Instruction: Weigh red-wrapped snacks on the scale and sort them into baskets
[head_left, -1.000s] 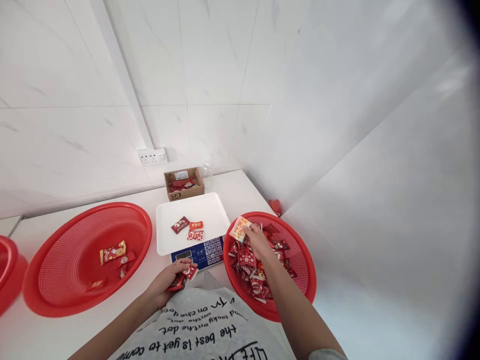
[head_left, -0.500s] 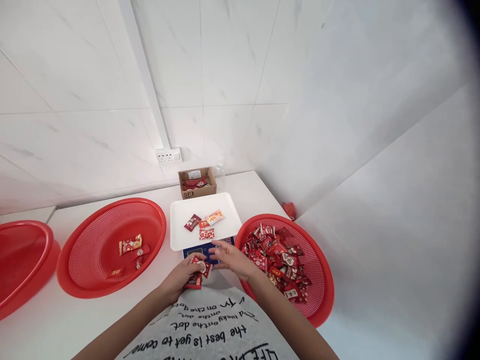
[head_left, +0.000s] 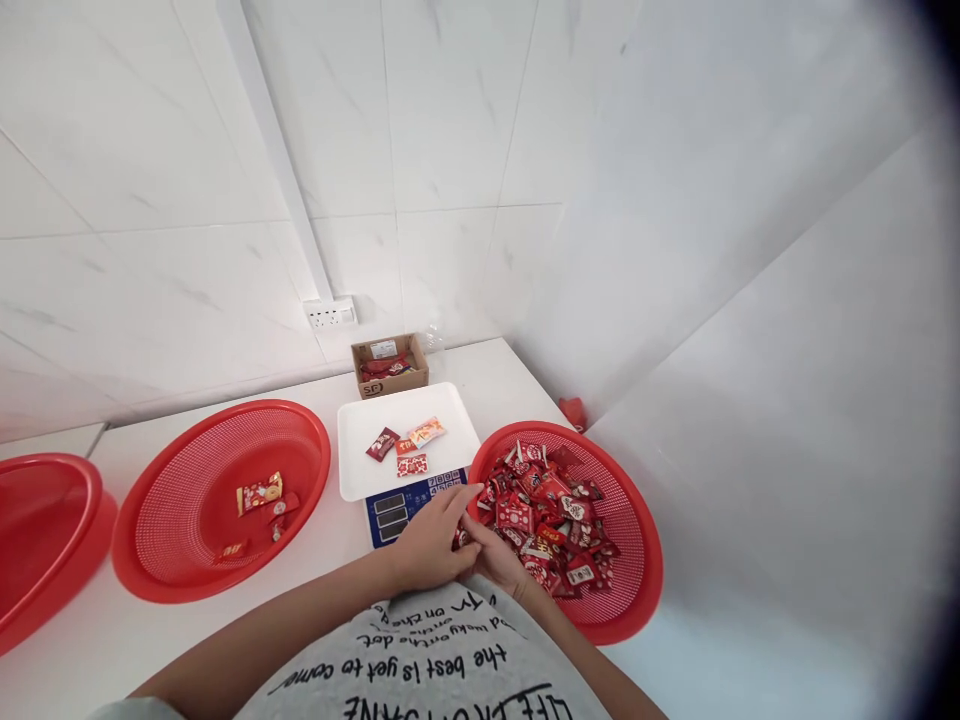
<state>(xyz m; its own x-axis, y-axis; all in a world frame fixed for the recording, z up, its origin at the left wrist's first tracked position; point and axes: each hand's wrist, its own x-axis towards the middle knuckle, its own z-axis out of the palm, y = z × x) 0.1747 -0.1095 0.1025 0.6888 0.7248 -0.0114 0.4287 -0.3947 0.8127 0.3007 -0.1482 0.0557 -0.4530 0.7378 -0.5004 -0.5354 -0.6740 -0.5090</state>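
My left hand (head_left: 433, 540) is closed around red candy packets, of which only a small part shows between the hands. My right hand (head_left: 495, 555) touches it from the right, its fingers partly hidden behind the left hand. Both are at the left rim of the right red basket (head_left: 651, 560), which holds many red packets (head_left: 551, 530). Behind them, several small packets (head_left: 412, 465) lie on the white tray (head_left: 360, 440) of a scale with a blue panel (head_left: 391, 515).
A red basket (head_left: 187, 490) with several packets stands left of the scale, and another red basket (head_left: 45, 540) is at the far left. An open cardboard box (head_left: 394, 384) with red packets stands behind the tray, near the wall socket (head_left: 330, 313).
Both hands have moved right, from in front of the scale to the rim of the right basket. The scale's panel is more exposed. The packets in the left hand are now mostly hidden.
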